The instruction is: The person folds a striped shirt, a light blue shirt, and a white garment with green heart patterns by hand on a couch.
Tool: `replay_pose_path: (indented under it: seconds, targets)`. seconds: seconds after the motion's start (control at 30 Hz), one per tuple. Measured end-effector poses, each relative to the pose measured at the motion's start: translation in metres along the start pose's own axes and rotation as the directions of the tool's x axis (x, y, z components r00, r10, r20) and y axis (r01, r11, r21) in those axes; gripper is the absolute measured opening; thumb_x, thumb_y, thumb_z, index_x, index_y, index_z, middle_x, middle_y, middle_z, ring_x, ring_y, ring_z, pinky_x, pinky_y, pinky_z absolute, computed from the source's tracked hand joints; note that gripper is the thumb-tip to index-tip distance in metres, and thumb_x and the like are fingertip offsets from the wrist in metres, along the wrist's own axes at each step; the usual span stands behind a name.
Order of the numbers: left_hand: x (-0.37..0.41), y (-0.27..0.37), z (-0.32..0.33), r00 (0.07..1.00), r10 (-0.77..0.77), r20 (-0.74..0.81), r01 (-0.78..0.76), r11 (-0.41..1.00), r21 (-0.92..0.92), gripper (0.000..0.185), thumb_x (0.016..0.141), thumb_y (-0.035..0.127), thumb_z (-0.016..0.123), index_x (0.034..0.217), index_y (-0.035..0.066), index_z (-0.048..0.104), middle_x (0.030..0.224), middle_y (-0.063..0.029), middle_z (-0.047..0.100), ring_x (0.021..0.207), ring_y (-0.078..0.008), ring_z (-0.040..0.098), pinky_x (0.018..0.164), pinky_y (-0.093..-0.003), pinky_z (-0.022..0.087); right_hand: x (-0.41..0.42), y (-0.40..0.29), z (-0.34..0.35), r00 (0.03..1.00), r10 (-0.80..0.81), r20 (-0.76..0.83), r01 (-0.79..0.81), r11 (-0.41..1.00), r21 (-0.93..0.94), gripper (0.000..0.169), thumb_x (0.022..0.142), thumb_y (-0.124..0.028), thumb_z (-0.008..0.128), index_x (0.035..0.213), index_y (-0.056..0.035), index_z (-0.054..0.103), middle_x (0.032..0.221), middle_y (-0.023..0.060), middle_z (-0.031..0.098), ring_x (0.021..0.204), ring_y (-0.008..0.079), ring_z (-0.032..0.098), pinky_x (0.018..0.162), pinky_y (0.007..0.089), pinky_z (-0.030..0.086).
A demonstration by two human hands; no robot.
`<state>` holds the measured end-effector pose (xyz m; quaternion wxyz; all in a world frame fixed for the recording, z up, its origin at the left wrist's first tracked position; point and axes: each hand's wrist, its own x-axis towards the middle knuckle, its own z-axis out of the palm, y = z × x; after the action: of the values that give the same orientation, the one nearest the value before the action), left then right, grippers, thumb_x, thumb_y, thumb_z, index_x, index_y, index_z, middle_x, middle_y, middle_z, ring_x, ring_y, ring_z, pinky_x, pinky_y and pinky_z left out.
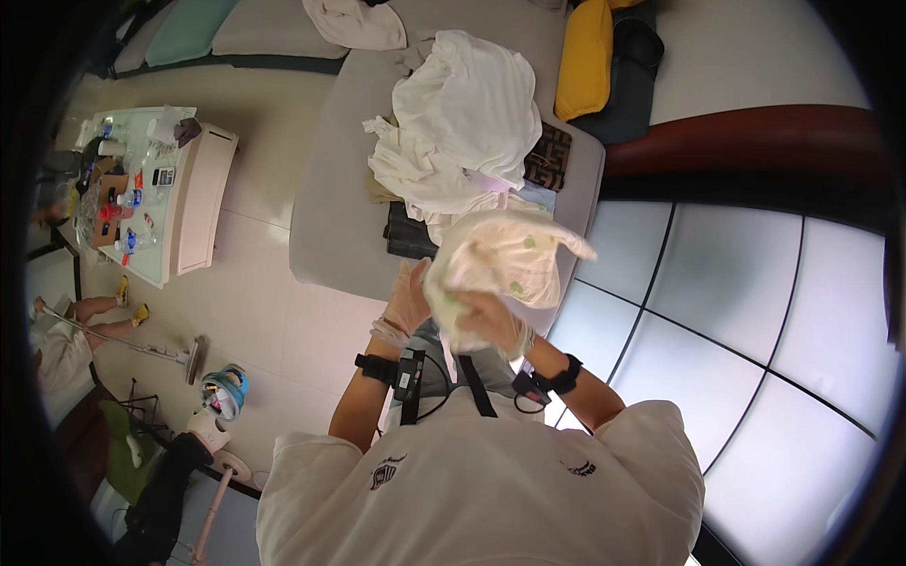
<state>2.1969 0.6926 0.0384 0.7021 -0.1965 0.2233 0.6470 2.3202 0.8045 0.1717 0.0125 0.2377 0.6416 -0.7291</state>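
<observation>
A cream cloth garment with green printed patches (527,265) is bunched up in front of my waist, at the near edge of an upholstered grey seat. My right hand (492,322), in a thin clear glove, grips its near part, slightly blurred. My left hand (409,301), gloved too, is at the garment's left edge; whether its fingers are closed on the fabric is unclear. Beyond the garment lies a large heap of white cloth (467,113). Folded dark fabric (409,232) sticks out at the heap's left, and a brown patterned cloth (548,157) at its right.
The grey seat (322,212) spans the area before me. A yellow cushion (585,60) stands at the upper right. To the left are a cluttered white table (195,205), a person's legs (106,318), a floor cleaning tool (191,361) and a blue bin (225,391).
</observation>
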Motion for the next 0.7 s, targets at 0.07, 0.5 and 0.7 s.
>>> replay_pose_path:
  seconds: [0.07,0.5,0.7]
  targets:
    - [-0.024,0.004,0.039,0.992,-0.035,0.118,0.046,0.995,-0.091,0.071,0.082,0.061,0.026,0.129,0.007,0.029,0.127,-0.0117,0.038,0.114,-0.0258,0.039,0.096,-0.0387,0.033,-0.012,-0.046,0.021,0.967,-0.082,0.241,0.071,0.996,0.055,0.053,0.073,-0.009,0.048,0.125,-0.0005,0.038,0.074,0.0045,0.055,0.060,0.0076,0.049,0.057,0.0254,0.044]
    - [-0.062,0.017,0.121,0.964,0.176,0.199,-0.212,0.962,0.174,0.045,0.087,0.033,0.042,0.122,0.005,0.039,0.114,-0.0101,0.050,0.101,-0.0193,0.050,0.085,-0.0311,0.043,-0.048,-0.097,0.021,0.865,-0.120,0.487,0.086,0.992,0.092,0.049,0.074,-0.013,0.053,0.120,0.0019,0.044,0.098,0.0088,0.055,0.085,0.0132,0.050,0.074,0.0256,0.040]
    - [-0.037,0.013,0.135,0.944,0.305,0.125,-0.327,0.913,0.243,0.035,0.086,0.024,0.046,0.114,0.004,0.045,0.108,-0.0095,0.054,0.090,-0.0127,0.055,0.073,-0.0243,0.048,-0.017,-0.127,-0.072,0.981,0.118,-0.153,0.009,0.764,0.646,0.025,0.080,-0.007,0.047,0.103,0.0009,0.051,0.078,-0.0030,0.052,0.061,0.0026,0.044,0.052,0.0151,0.038]
